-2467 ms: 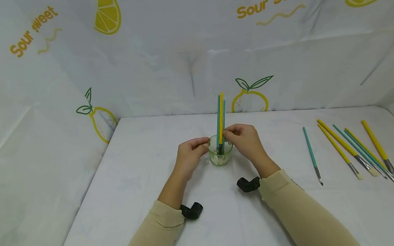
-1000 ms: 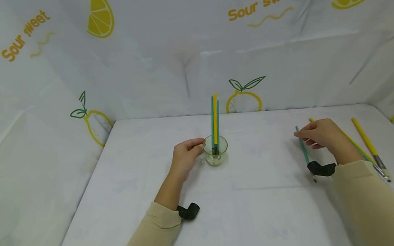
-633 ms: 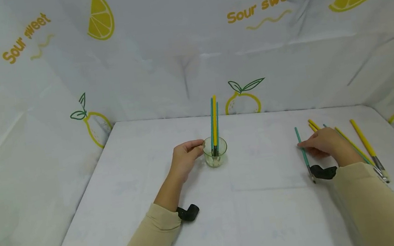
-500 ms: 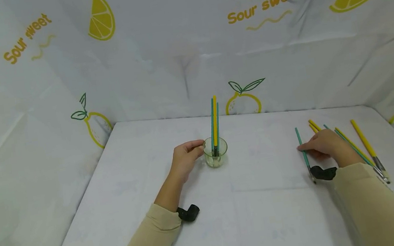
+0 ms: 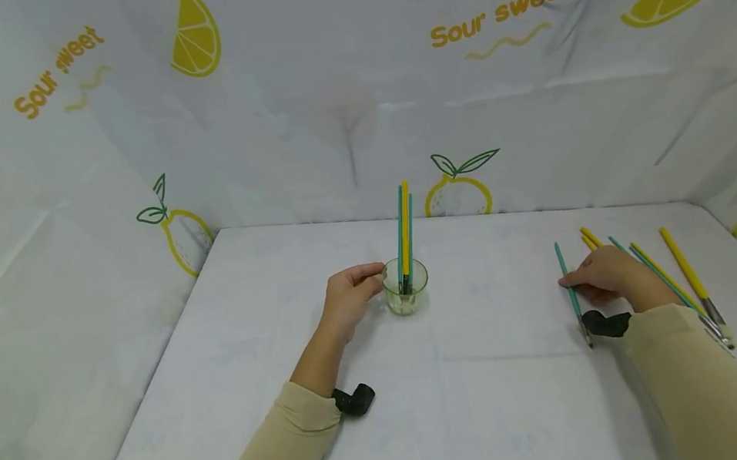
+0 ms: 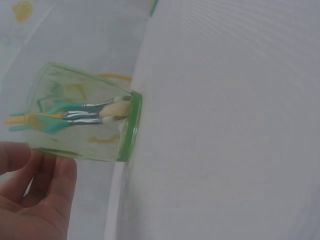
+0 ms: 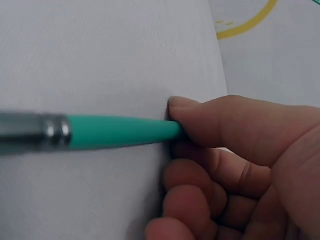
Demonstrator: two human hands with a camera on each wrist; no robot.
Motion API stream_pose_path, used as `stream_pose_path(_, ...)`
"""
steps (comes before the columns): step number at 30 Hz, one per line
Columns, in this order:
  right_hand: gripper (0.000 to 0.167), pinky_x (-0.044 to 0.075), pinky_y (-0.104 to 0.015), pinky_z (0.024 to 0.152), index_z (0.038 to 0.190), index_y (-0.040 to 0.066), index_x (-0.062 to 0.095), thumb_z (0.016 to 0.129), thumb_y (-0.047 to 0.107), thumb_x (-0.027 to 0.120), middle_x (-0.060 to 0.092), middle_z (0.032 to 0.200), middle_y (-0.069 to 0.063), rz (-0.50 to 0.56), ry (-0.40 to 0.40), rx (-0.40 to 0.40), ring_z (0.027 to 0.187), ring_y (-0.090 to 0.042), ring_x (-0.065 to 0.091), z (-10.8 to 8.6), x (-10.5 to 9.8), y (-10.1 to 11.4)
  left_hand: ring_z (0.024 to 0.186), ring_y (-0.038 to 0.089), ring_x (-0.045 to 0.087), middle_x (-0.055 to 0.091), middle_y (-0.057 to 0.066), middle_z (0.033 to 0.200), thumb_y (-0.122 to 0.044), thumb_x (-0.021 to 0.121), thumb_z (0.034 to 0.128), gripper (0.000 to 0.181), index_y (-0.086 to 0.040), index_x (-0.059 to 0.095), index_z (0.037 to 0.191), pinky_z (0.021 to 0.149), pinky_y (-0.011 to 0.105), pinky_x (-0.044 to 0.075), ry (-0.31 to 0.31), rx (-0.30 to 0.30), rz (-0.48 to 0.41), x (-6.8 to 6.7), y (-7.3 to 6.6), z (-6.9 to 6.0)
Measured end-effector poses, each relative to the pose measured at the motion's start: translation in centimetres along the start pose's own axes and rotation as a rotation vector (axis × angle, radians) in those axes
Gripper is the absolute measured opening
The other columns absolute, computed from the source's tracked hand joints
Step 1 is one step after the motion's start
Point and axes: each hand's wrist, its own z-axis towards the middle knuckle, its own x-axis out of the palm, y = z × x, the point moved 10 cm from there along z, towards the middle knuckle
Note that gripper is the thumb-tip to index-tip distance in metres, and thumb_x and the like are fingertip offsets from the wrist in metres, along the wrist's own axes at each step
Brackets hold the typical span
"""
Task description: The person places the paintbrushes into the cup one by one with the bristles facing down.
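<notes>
A clear, green-tinted glass cup [image 5: 408, 299] stands upright on the table and holds two teal paintbrushes and one yellow paintbrush [image 5: 405, 233], bristles down. My left hand [image 5: 348, 299] holds the cup at its left side near the rim, thumb and fingertips against it in the left wrist view. Farther right, my right hand [image 5: 609, 277] pinches the handle of a teal paintbrush [image 5: 570, 295] between thumb and fingers. That brush points its metal ferrule [image 7: 30, 131] and tip toward the front of the table. In the right wrist view the other fingers curl beneath the handle.
To the right of my right hand lie several teal and yellow paintbrushes [image 5: 683, 262], some partly hidden by the hand and sleeve. The white tabletop [image 5: 503, 399] ends at a printed cloth backdrop [image 5: 297, 115] behind. A black wrist camera [image 5: 356, 400] sits on each wrist.
My right hand has left the brushes in the cup, moved right and down to the table, and now pinches the teal paintbrush. My left hand has stayed at the cup.
</notes>
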Motion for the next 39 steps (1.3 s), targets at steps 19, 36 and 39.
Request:
stream_pose_path(19,0.032,0.061,-0.034,0.068,0.097,-0.01,0.066,0.093,0.02,0.055,0.069,0.072,-0.003,0.082,-0.093,-0.203,0.067,-0.017,0.07,-1.2,-1.1,5.4,0.1,0.017,0.067,0.069,0.008,0.115,-0.013,0.063,0.0957,0.025,-0.004,0.07,0.118,0.094,0.03,0.055,0.012,0.015,-0.007,0.2,0.0,0.0)
stream_pose_path(36,0.027,0.052,-0.028,0.073,0.101,0.006,0.073,0.095,0.029,0.06,0.075,0.087,-0.008,0.185,-0.581,-0.489,0.075,-0.014,0.069,-6.4,-2.9,15.9,0.107,0.022,0.066,0.069,0.008,0.115,-0.012,0.063,0.0954,0.025,-0.004,0.07,0.118,0.092,0.027,0.055,0.009,0.013,-0.016,0.1,-0.1,0.1)
stream_pose_path(39,0.029,0.052,-0.021,0.069,0.099,0.005,0.073,0.095,0.033,0.063,0.074,0.087,-0.01,0.235,-0.618,-0.538,0.072,-0.007,0.068,-7.2,-2.7,17.4,0.104,0.019,0.067,0.07,0.008,0.115,-0.012,0.063,0.0953,0.024,-0.004,0.071,0.117,0.092,0.027,0.055,0.008,0.011,-0.018,0.1,-0.1,0.1)
